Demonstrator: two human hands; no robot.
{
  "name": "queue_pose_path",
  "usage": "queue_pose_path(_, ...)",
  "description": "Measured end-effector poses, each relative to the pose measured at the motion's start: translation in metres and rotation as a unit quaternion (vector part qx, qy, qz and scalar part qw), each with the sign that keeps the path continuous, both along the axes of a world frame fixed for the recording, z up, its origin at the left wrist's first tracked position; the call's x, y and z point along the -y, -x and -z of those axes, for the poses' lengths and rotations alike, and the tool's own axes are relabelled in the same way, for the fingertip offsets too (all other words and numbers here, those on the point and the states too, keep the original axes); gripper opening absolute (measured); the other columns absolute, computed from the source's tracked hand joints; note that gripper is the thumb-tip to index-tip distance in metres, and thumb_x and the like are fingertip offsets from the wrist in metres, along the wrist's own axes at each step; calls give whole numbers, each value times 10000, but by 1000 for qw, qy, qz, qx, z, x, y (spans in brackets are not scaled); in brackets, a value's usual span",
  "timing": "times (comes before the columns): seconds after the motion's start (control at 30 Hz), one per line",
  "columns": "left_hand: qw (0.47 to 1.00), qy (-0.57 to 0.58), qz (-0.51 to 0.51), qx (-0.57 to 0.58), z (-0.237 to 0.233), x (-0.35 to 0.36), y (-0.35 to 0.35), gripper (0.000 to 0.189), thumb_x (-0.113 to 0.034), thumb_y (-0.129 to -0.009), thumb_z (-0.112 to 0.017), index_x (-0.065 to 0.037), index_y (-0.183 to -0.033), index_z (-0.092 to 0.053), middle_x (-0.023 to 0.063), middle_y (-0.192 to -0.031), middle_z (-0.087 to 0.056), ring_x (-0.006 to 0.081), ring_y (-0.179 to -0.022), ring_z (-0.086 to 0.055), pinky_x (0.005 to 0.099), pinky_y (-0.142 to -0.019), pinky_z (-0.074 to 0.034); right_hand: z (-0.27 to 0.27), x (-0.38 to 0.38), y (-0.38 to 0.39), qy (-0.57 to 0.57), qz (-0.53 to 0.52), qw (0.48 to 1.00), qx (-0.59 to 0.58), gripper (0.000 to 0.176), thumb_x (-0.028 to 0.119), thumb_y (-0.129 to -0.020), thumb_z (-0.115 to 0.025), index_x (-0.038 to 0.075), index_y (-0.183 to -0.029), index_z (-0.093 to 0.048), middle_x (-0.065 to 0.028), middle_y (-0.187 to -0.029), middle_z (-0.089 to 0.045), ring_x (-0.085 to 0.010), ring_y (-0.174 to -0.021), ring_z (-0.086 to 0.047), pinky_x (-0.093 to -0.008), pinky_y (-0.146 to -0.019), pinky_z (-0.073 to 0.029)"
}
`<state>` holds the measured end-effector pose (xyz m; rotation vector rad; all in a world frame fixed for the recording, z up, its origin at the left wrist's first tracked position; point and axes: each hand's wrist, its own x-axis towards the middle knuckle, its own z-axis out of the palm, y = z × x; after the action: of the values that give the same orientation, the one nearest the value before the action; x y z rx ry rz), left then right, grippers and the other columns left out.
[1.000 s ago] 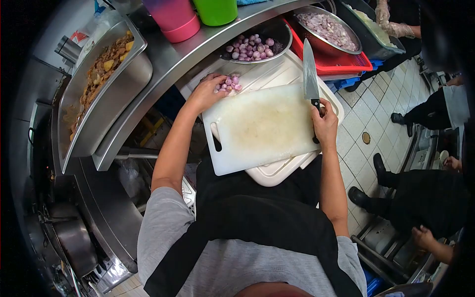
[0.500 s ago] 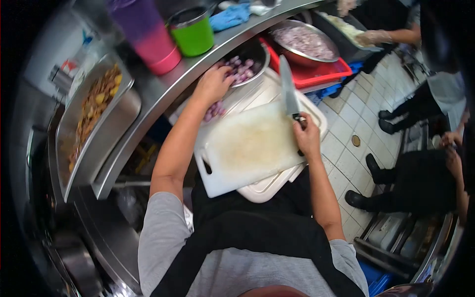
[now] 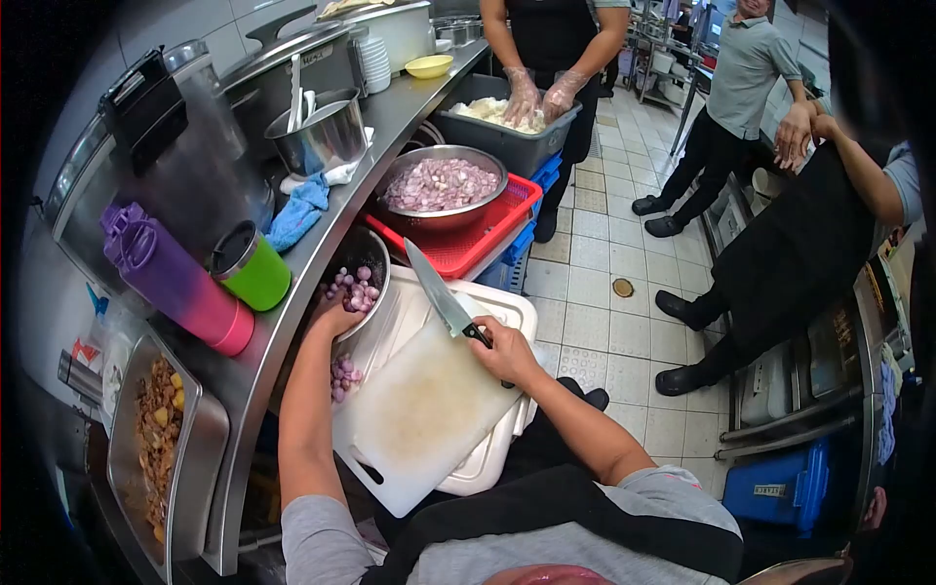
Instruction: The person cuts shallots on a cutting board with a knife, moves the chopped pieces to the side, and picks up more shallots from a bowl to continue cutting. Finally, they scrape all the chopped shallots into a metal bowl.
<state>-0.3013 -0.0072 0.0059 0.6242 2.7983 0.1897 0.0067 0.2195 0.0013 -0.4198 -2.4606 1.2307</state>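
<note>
My right hand (image 3: 505, 353) is wrapped round the black handle of a large knife (image 3: 439, 291), whose blade points up and away over the far edge of the white cutting board (image 3: 429, 400). The board lies tilted on a white plastic lid (image 3: 487, 304). My left hand (image 3: 334, 317) reaches into a metal bowl (image 3: 380, 255) of small peeled purple shallots (image 3: 359, 290); its fingertips are partly hidden among them. More shallots (image 3: 343, 378) lie beside the board, near my left forearm.
A bowl of chopped shallots (image 3: 441, 185) rests in a red basket (image 3: 478, 249). Behind it, a co-worker's gloved hands (image 3: 542, 97) are in a grey tub (image 3: 487, 136). A steel counter (image 3: 292, 317) holds a purple bottle (image 3: 180, 283) and green cup (image 3: 255, 273). Two people stand at right.
The view has swung, so the work area sits lower and further left and more of the kitchen shows. My left hand is still at the bowl, the knife still in my right hand.
</note>
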Motion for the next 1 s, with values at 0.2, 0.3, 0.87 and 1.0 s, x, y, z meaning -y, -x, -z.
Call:
queue_pose_path(0.2,1000,-5,-17,-8,-14,-10,-17,948,-587,-679,-716,-222,-1479,-363,266,-1553,-209,409,-1408,-301,414,-1145,-313,-4,2,-1,7,-1,1000,12,427,251,-829,-647,40,-1192,-566,-186,-788,-687,-354,-742,-678,-432,-703,-523)
queue_pose_path(0.3,999,-11,-35,-21,-11,-15,-20,840,-504,-724,-721,-212,-1450,-417,239,-1517,-318,377,-1359,-399,415,-1116,-358,-2,0,-1,1,1,1000,10,429,254,-830,-641,40,-1193,-566,-188,-803,-688,-351,-755,-679,-437,-706,-523)
queue_pose_path(0.87,736,-600,-173,263,-44,17,-50,127,-193,-857,-625,-122,-944,-567,1,-668,-528,89,-460,-461,216,-365,-334,13,0,9,22,20,999,-20,294,168,-836,-641,52,-1106,-622,-116,-621,-604,-200,-521,-557,-359,-531,-445)
queue_pose_path(1.0,635,-737,-72,218,-58,20,-108,304,-270,-914,-635,-80,-1143,-571,-23,-809,-533,76,-610,-468,222,-464,-333,24,-5,11,-13,25,1000,-8,347,252,-858,-618,90,-1166,-603,-182,-761,-664,-326,-707,-668,-423,-663,-515)
